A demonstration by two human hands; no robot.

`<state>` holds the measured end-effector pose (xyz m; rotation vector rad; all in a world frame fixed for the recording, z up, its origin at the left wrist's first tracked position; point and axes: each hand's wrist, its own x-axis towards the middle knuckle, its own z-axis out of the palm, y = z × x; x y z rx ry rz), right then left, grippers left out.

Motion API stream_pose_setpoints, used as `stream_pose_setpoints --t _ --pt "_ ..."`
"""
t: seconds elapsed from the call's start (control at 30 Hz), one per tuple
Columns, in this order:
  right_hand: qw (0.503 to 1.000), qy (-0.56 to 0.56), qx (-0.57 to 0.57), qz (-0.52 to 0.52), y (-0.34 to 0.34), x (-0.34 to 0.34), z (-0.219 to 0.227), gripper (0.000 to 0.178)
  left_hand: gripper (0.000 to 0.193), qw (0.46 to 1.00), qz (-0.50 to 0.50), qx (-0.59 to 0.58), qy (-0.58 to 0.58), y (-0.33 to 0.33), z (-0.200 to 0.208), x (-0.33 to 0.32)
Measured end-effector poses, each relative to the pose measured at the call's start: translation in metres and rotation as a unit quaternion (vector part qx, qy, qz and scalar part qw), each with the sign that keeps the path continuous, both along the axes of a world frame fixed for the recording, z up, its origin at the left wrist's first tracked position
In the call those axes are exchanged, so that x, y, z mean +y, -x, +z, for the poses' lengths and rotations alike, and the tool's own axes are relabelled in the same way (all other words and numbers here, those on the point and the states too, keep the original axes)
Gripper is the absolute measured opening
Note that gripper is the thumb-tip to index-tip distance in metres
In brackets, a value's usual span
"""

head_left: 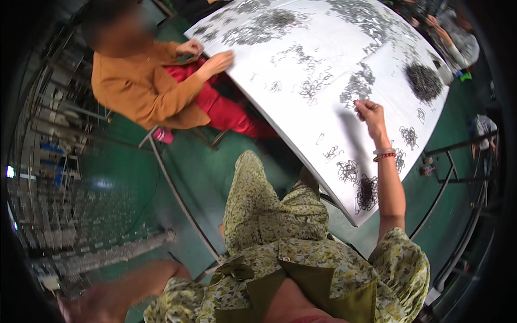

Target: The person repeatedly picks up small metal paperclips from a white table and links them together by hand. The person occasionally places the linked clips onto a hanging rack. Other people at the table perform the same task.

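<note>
Your right hand (370, 112) is stretched far out over the white bench (301, 129), and its fingers are pinched on a small clump of thin wire pieces (356, 92) at the edge of a dark tangle in the middle of the bench. The grip is narrow, closed on those few wires. It looks like you are picking a bunch out of the tangle to sort it. The wires hook into each other, so the next move calls for a slow lift that shakes the extra ones free. Nearer to you, by the bench edge, lies a dark sorted pile (366, 191), with looser curls beside it. Your left hand (97, 304) is low and blurred by your knee, away from the bench, and I cannot tell its grip. Across the bench a person in an orange top (141, 86) rests a hand (216, 62) on the far edge.
</note>
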<state>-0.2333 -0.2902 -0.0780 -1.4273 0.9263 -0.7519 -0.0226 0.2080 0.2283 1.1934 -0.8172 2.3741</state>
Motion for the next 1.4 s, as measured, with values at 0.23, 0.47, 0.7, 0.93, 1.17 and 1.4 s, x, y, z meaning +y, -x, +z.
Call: stream_pose_setpoints --t 0.23,0.47,0.7,0.93,1.17,1.4 --pt "0.998 -0.042 -0.028 -0.025 0.007 0.06 -0.011 0.015 0.015 0.47 -0.419 0.601 -0.493 -0.015 -0.194 -0.313" --pt "0.992 -0.064 -0.013 -0.109 0.03 0.069 -0.01 0.012 0.02 0.428 -0.314 0.6 -0.599 0.041 -0.324 -0.451" --pt "0.989 -0.126 0.007 -0.074 0.022 0.058 -0.012 0.007 0.014 0.509 -0.266 0.485 -0.659 0.049 -0.349 -0.464" --pt "0.99 -0.05 0.127 -0.025 0.016 0.044 -0.025 0.009 0.014 0.334 -0.379 0.627 -0.593 0.032 -0.328 -0.431" --pt "0.964 0.112 0.243 0.002 -0.001 0.039 -0.026 0.022 0.015 0.221 -0.412 0.67 -0.577 0.046 -0.331 -0.387" --pt "0.992 -0.017 0.125 -0.023 0.003 0.033 -0.037 0.037 0.013 0.275 -0.403 0.629 -0.605 0.052 -0.324 -0.388"
